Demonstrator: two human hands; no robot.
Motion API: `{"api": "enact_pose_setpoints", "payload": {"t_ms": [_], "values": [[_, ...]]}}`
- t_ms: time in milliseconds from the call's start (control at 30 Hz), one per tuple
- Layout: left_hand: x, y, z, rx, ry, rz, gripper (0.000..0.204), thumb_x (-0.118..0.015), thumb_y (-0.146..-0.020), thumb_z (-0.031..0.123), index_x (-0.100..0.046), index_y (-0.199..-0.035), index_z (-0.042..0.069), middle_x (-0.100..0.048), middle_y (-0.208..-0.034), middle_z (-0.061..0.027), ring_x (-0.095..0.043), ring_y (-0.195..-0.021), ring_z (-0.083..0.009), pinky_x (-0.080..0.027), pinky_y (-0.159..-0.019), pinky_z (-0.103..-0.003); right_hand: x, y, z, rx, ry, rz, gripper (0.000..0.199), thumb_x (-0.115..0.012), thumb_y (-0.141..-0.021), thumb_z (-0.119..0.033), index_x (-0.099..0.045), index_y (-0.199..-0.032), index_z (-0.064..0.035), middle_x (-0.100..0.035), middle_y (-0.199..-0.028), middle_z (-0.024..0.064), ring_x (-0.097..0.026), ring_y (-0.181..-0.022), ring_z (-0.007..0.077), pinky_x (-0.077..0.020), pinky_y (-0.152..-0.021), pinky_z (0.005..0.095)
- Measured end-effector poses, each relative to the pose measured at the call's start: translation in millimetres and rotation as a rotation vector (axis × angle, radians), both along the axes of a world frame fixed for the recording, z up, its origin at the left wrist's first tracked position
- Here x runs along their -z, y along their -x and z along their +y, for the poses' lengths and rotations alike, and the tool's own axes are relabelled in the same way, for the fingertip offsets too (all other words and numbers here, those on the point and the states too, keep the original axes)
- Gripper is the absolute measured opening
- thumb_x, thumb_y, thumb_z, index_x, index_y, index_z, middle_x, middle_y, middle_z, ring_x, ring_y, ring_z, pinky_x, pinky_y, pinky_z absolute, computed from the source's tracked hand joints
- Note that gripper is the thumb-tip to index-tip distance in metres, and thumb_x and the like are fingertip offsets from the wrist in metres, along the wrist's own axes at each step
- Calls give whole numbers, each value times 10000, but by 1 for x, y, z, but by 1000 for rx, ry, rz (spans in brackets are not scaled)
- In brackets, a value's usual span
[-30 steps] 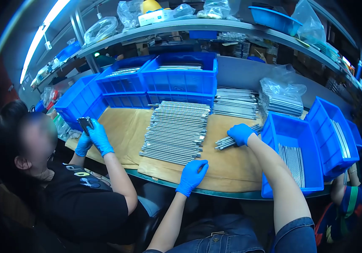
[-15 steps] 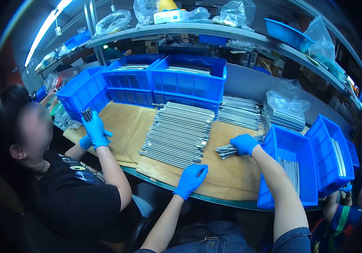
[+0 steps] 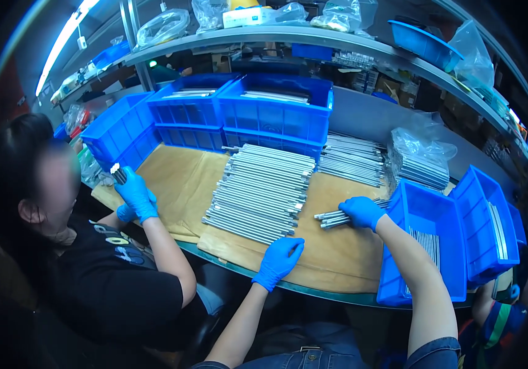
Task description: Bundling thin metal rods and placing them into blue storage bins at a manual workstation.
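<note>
The right hand [image 3: 362, 213] has its fingers closed over a small bundle of metal rods [image 3: 330, 219], on the surface between the wide row of rods [image 3: 258, 192] and the near blue bin [image 3: 434, 206]. The left hand [image 3: 278, 263] is just beside the near corner of the row; its fingers are bent inward and no rod shows in them, but I cannot tell if they are fully clenched.

The ends in the bundle are uneven, so I judge that one rod could slide out if the grasp becomes weak — smooth round metal gives probably little friction. The bundle is also near to the bin, and a low swing to the right could knock it against the wall. If the left hand pushes forward, the nearest rods could roll and lose their order, because no visible stop is on that side.

The right palm is hidden, so the rods under it cannot be counted; whether the bundle presses on the brown sheet [image 3: 344, 264] is also unclear. The right forearm [image 3: 421, 273] covers part of the rods inside the bin [image 3: 427, 243]. Clear plastic blurs the stack [image 3: 424, 172] behind — and a person [image 3: 492, 326] at the right edge is mostly cut off.
</note>
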State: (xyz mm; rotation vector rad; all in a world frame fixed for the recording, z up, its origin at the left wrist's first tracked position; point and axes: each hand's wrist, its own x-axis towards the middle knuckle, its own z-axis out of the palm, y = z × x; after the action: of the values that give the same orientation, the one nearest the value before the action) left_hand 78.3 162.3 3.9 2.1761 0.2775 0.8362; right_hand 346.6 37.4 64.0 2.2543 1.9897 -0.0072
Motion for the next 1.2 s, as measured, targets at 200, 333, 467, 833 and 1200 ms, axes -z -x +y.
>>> {"api": "enact_pose_setpoints", "payload": {"t_ms": [200,333,467,833,1200], "values": [[-1,-7,1,20,0,66,185,-619,-840,168,-652,-962,33,-635,-865,-123,-597,-780,-258,-475,-700,-332,-1,-9,1,-12,46,-24,213,-653,-677,-117,-570,-869,-75,-631,-829,140,-620,-806,332,-498,-678,430],[4,-5,0,16,13,35,176,-614,-842,155,-650,-961,31,-637,-883,-127,-602,-799,-259,-476,-711,-332,-4,-11,1,16,58,-12,209,-653,-680,-119,-570,-867,-76,-627,-849,144,-618,-815,333,-497,-678,432],[7,-6,3,24,36,10,168,-611,-843,143,-649,-962,31,-636,-885,-129,-603,-804,-258,-477,-713,-332,1,-8,1,2,46,-12,204,-648,-688,-122,-572,-873,-81,-621,-877,151,-614,-818,335,-495,-689,427],[5,-3,2,36,9,12,162,-608,-844,133,-643,-964,31,-623,-844,-125,-590,-767,-257,-473,-696,-330,9,-12,11,129,-133,257,209,-573,-691,-113,-547,-889,-52,-597,-891,193,-577,-836,377,-467,-714,447],[1,-5,1,31,-4,-49,177,-591,-860,184,-648,-943,39,-584,-737,-109,-540,-679,-250,-435,-626,-356,-6,-24,23,409,-483,672,358,-572,-708,-89,-497,-1050,-10,-608,-882,166,-608,-827,287,-497,-696,378]]}}
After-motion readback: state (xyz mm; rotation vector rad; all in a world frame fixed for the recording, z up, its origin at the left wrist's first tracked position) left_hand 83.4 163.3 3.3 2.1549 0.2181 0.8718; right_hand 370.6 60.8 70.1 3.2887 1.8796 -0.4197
